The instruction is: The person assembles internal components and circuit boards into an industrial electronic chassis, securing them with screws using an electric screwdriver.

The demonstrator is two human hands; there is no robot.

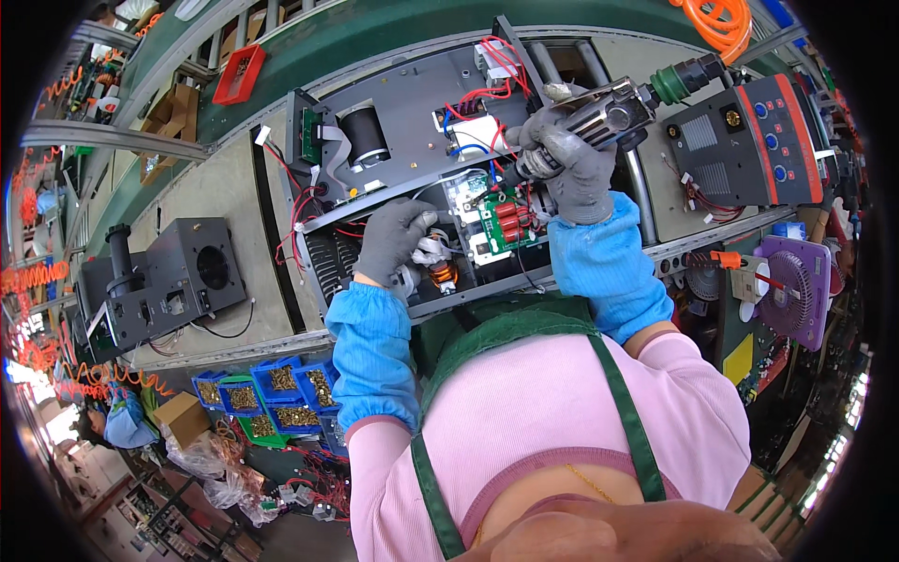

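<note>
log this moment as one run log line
left hand: gloved, resting on open machine chassis | right hand: gripping pneumatic screwdriver over green circuit board | nearby: blue bins of brass parts

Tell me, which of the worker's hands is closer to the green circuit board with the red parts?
Right. The right hand, gripping a power screwdriver, is just above the green circuit board. The left hand rests farther off to its left, beside a copper coil.
</note>
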